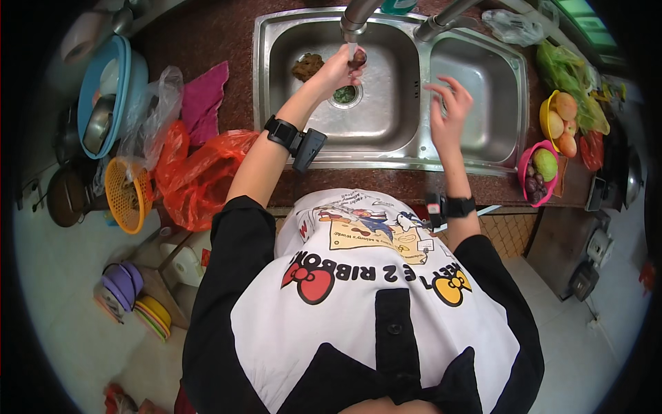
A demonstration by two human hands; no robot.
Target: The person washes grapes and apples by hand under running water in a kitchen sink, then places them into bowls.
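Under the faucet, my left hand holds a small dark reddish-brown round item, perhaps a fruit, with water running onto it. My right hand is raised over the smaller right basin, near the divider, fingers apart and holding nothing. A brown crumpled clump lies in the large left basin, beside my left forearm. Green scraps sit in that basin's drain.
At left are a magenta cloth, a red plastic bag, a yellow colander and a blue basin. At right are a yellow bowl of fruit, a pink bowl with dark round fruit, and a green plastic bag.
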